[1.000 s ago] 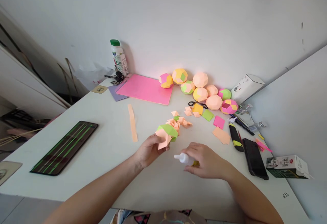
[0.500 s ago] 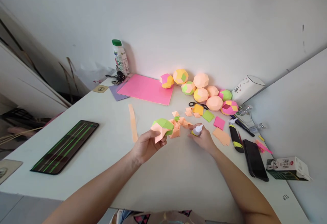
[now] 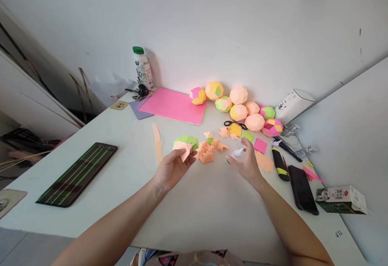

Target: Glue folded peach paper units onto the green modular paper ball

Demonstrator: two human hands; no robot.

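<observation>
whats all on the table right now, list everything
paper balls: 9, peach yellow green pink, by wall
pink sheet: 1, pink, back middle
bottle: 1, white with green cap, back left
keys: 1 bunch, black, by bottle
scissors: 1, black, before balls
folded pieces: pile, peach, middle
paper strip: 1, peach, left of pile
white box: 1, white, right of balls
phone: 1, black, right
highlighter: 1, black and yellow, beside phone
carton: 1, white and green, far right
flat panel: 1, black with green lines, left
half-built ball: 1, green and peach, left hand
glue bottle: 1, white tip, by right hand
left hand: 1, holding half-built ball
right hand: 1, at glue bottle, grip unclear
</observation>
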